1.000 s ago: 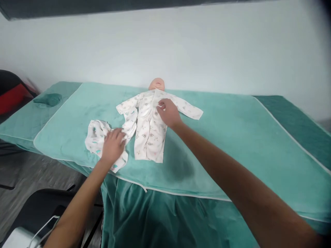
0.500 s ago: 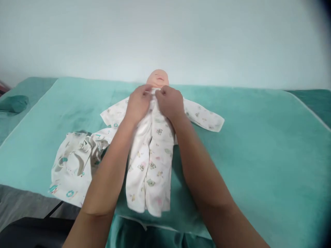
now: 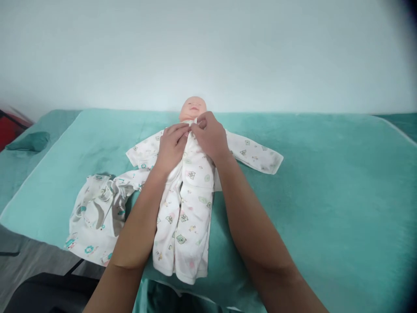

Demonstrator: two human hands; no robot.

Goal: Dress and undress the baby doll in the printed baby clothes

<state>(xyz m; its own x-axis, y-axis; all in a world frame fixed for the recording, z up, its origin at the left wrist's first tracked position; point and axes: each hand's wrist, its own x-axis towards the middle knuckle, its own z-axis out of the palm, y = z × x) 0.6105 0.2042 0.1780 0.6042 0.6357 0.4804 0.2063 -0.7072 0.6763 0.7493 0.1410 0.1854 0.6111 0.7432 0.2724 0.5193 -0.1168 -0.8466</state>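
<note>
Your head cam faces forward and down across the bed (image 3: 325,208), doll (image 3: 193,108) at 12 o'clock, wall (image 3: 208,48) beyond; your forearms (image 3: 260,230) are nearest it, 5 and 7.

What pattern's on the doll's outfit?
The outfit is white with small scattered prints, some green or pink; head view.

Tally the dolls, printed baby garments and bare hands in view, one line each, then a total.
Doll: 1
Printed garments: 2, the spread outfit and the crumpled garment
Hands: 2, left hand and right hand
Total: 5
</note>
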